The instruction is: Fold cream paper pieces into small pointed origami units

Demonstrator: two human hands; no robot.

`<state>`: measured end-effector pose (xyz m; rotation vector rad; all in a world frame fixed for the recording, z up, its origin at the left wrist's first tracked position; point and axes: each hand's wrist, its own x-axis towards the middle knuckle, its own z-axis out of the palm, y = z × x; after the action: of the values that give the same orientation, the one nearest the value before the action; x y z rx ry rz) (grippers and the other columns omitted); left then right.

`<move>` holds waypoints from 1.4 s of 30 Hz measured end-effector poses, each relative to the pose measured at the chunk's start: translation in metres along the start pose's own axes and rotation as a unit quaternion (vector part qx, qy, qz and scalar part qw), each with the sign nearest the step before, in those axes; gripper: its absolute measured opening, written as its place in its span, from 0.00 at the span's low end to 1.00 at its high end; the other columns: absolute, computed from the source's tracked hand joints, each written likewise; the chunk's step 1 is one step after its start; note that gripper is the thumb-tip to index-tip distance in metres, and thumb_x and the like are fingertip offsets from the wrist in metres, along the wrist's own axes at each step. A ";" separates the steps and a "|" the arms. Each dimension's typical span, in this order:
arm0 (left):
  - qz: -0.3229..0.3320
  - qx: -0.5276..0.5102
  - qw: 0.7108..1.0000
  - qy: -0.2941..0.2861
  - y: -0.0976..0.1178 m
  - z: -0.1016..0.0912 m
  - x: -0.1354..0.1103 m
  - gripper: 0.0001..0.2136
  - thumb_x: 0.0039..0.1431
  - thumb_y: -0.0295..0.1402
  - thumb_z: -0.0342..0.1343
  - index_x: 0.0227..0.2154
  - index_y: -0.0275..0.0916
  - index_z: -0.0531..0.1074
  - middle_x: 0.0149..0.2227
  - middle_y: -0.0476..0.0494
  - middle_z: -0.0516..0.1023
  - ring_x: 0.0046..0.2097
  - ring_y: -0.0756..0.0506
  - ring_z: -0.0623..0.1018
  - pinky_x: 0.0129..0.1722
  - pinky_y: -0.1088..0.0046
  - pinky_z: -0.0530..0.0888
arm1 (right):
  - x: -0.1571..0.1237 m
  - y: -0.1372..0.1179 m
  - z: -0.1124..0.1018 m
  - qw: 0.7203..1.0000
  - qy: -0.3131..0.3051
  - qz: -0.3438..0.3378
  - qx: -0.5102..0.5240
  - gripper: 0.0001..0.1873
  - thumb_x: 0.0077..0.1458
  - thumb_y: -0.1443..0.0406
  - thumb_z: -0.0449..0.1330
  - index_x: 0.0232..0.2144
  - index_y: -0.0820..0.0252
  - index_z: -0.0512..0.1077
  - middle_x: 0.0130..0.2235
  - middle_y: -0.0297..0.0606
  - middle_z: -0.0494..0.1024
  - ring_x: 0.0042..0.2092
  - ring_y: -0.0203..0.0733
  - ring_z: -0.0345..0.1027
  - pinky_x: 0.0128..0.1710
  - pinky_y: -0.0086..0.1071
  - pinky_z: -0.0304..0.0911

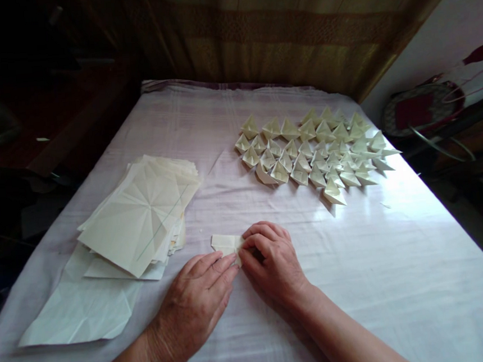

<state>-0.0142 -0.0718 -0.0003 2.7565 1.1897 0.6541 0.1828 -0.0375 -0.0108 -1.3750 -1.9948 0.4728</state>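
Observation:
A small folded piece of cream paper (222, 243) lies on the cloth between my two hands. The fingers of my left hand (196, 297) stretch flat over its near left edge, pressing it down. My right hand (273, 257) curls over the paper's right part, thumb and fingertips pinched together on it. Part of the folded paper is hidden under the fingers. Left of my hands rests a stack of creased square paper sheets (142, 204), the top one marked with star-shaped creases and a green line.
Rows of folded paper boats (298, 150) stand on the far right of the table. A larger pale sheet (83, 307) sticks out beneath the stack. A checked white cloth (352, 284) covers the table; a brown curtain (253, 28) hangs behind it.

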 end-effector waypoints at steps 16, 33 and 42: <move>-0.006 -0.002 1.000 -0.009 0.001 0.001 0.000 0.15 0.64 0.26 0.48 0.50 0.41 0.74 0.53 0.44 0.77 0.53 0.42 0.74 0.53 0.61 0.72 | 0.000 0.001 -0.001 1.000 -0.007 -0.004 -0.009 0.05 0.56 0.69 0.60 0.28 0.55 0.71 0.36 0.37 0.77 0.43 0.44 0.68 0.46 0.40 0.58; 0.006 -0.013 1.000 -0.012 -0.001 -0.001 0.000 0.17 0.63 0.25 0.49 0.53 0.42 0.73 0.51 0.44 0.79 0.53 0.43 0.74 0.53 0.61 0.72 | -0.003 0.012 -0.010 0.999 -0.033 0.012 -0.025 0.08 0.50 0.67 0.61 0.34 0.55 0.67 0.49 0.44 0.73 0.57 0.51 0.62 0.54 0.45 0.56; 0.011 -0.012 1.000 0.000 -0.003 0.002 -0.002 0.15 0.65 0.26 0.48 0.49 0.41 0.75 0.53 0.47 0.79 0.53 0.42 0.74 0.52 0.61 0.71 | 0.001 0.019 -0.012 0.999 -0.049 -0.003 -0.014 0.06 0.55 0.72 0.57 0.32 0.55 0.71 0.48 0.40 0.75 0.53 0.47 0.64 0.50 0.42 0.57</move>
<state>-0.0167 -0.0706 -0.0033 2.7535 1.1443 0.6671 0.2041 -0.0305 -0.0136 -1.3851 -2.0909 0.5208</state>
